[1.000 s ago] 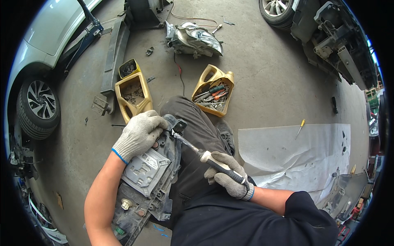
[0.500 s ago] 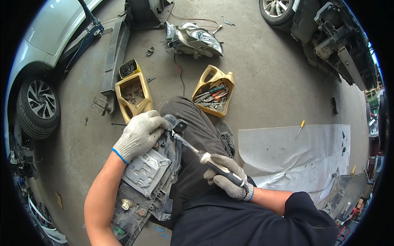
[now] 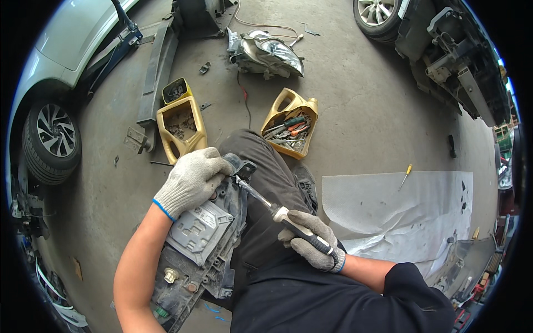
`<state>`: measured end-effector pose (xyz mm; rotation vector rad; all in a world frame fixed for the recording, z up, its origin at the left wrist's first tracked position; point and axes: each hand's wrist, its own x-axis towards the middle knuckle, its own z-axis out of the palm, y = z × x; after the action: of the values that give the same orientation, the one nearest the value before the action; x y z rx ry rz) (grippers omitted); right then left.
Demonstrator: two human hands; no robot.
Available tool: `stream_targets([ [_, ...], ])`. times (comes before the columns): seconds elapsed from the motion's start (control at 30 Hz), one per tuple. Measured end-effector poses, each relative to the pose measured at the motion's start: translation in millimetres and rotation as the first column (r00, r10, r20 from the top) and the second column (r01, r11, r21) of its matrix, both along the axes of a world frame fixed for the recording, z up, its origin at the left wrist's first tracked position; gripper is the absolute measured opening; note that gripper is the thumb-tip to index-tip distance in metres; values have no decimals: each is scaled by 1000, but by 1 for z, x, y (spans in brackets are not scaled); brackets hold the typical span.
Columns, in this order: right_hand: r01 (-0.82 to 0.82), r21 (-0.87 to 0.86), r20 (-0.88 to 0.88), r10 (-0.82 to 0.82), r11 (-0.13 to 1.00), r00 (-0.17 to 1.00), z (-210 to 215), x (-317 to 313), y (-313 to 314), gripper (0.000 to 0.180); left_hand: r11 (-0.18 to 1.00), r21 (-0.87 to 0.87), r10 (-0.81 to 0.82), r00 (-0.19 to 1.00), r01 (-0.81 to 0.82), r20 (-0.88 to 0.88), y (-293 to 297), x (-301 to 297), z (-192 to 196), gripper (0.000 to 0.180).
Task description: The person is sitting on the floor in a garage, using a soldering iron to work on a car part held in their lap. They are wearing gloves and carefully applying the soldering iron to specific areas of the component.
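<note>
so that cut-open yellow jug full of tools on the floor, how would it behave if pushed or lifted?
The yellow jug lies flat on its side, so it should slide rather than tip. The hand tools probably make it heavy. Its cut plastic walls may flex if lifted by one edge.

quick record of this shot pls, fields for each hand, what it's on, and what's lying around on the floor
left hand: gloved left hand pressing on the top end of the headlight housing
right hand: gloved right hand wrapped round the grip of a screwdriver
screwdriver tip: at the housing's top edge, beside the left hand
housing: rests on the person's lap, back side up
floor ahead: cut-open yellow jug of tools, another cut yellow jug, loose headlight
floor right: pale sheet, small yellow screwdriver
far left: car wheel
</note>
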<state>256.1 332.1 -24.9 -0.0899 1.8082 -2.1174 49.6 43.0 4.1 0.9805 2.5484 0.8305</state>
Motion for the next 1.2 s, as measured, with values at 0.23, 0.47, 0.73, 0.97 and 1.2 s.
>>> stream_targets([
  [0.23,12,-11,-16,-12,1000,1000,1,0,-2,63,1000,0,-1,1000,1,3,1,0,0,13],
  [0.47,4,2,-40,-4,1000,999,-2,0,-1,62,996,-19,85,963,-82,258,5,-1,10,14],
  [0.73,-16,10,-33,17,1000,999,-4,1,-2,63,997,-31,75,971,-70,229,2,-2,2,15],
  [0.97,-4,19,-53,5,1000,999,-5,1,-2,63,995,-44,94,963,-85,251,7,-2,6,15],
  [1.2,28,27,-60,-26,999,998,1,-2,-4,61,996,-36,92,959,-85,267,9,-2,10,16],
])
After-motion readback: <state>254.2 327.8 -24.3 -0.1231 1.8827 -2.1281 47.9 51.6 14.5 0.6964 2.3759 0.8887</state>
